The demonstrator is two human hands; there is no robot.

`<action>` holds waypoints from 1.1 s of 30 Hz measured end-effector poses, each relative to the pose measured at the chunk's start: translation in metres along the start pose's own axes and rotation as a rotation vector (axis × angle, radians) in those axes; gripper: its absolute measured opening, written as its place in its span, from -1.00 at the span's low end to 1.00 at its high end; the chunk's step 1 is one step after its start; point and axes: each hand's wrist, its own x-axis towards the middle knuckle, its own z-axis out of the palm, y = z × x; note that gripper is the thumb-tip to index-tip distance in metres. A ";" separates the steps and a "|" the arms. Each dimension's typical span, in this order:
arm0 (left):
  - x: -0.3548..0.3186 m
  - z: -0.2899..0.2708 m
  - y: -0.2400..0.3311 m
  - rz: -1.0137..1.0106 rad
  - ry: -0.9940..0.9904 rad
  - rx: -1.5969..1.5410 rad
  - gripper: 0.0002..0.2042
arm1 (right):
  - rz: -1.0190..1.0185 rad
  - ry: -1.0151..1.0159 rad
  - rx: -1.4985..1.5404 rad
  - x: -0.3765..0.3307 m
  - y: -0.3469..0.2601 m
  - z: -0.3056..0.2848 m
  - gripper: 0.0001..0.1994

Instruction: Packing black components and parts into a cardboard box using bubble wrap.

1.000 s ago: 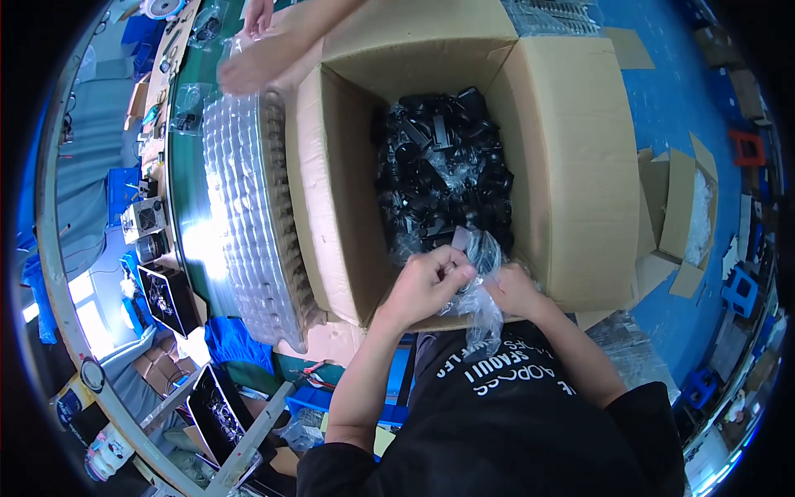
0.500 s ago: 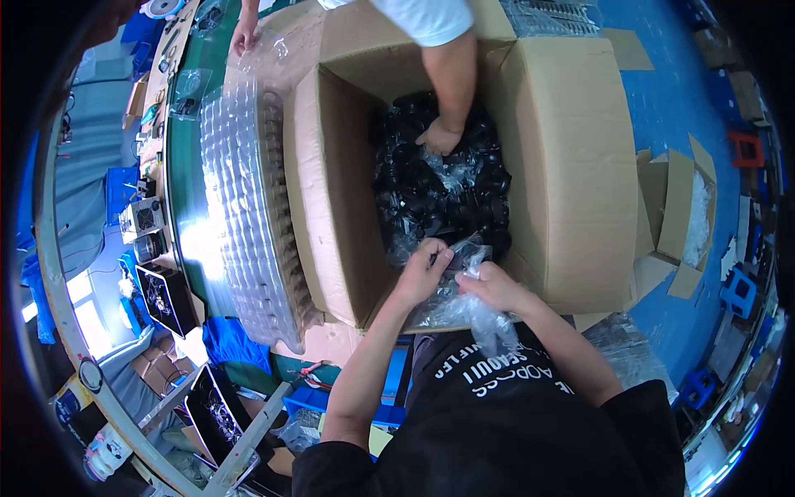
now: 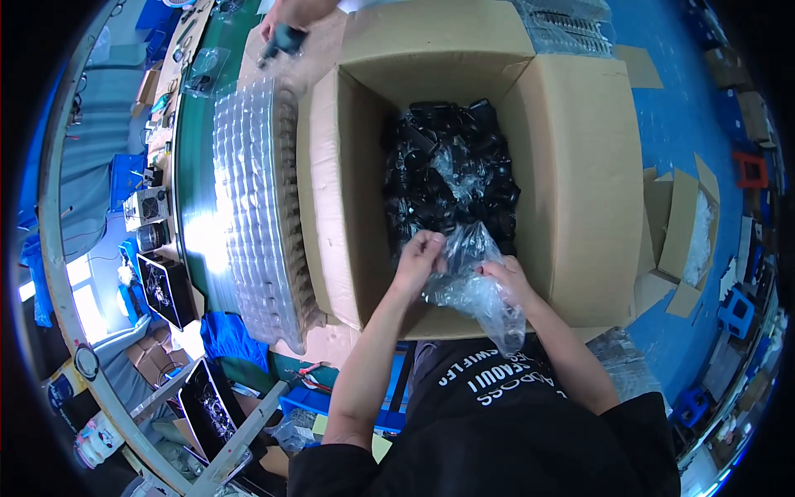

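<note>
A large open cardboard box (image 3: 592, 166) stands in front of me. Inside it lie many shiny black plastic-looking parts (image 3: 418, 186), some wrapped in clear film; their exact kind is hard to make out. Over the near end of the box, my right hand (image 3: 511, 282) is closed on a crumpled clear plastic bag (image 3: 484, 302), whose loose end hangs toward my shirt. My left hand (image 3: 421, 261) has its fingers pinched together at the bag's left edge. Whether a part sits inside the bag cannot be seen clearly.
Left of the box stands a stack of clear moulded plastic trays (image 3: 257, 207) beside a green bench surface (image 3: 192, 166). At the top left, another person's hand (image 3: 298, 10) holds a black part (image 3: 286, 40). An opened smaller carton (image 3: 681, 224) is on the blue floor at right.
The other person's arm has left the box, and a black part is now in a hand at the top left. My hands have drawn slightly apart, spreading the plastic bag upward between them.
</note>
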 end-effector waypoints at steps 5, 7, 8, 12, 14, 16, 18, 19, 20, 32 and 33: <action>-0.004 0.006 0.027 -0.074 -0.374 0.221 -0.76 | -0.118 -0.130 -0.244 -0.021 -0.032 -0.002 -0.76; 0.002 0.007 0.021 0.194 -0.395 0.534 -0.74 | -0.112 -0.153 -0.388 -0.023 -0.036 0.000 -0.77; 0.005 0.007 0.018 0.330 -0.402 0.689 -0.73 | -0.108 -0.164 -0.461 -0.023 -0.037 0.001 -0.77; 0.008 0.013 0.017 0.397 -0.510 0.855 -0.73 | -0.086 -0.320 -0.658 -0.023 -0.038 -0.007 -0.78; 0.010 0.016 0.018 0.326 -0.607 0.865 -0.73 | -0.069 -0.472 -0.783 -0.024 -0.038 -0.011 -0.80; 0.012 0.010 0.017 0.156 -0.709 0.701 -0.71 | 0.000 -0.473 -0.564 -0.033 -0.048 -0.006 -0.81; 0.019 0.006 0.020 -0.165 -0.902 0.359 -0.67 | 0.125 -0.445 -0.135 -0.043 -0.068 0.000 -0.82; 0.020 0.004 0.019 -0.324 -0.986 0.180 -0.65 | 0.186 -0.427 0.079 -0.045 -0.072 0.003 -0.83; 0.017 0.011 0.020 -0.324 -0.989 0.179 -0.65 | 0.185 -0.424 0.078 -0.044 -0.072 0.004 -0.83; 0.022 0.027 -0.011 -0.203 -0.279 -0.163 -0.75 | -0.518 -0.469 -0.875 -0.023 -0.049 0.018 -0.80; 0.030 0.025 -0.013 -0.291 -0.292 -0.234 -0.75 | -0.551 -0.518 -1.036 -0.020 -0.052 0.017 -0.78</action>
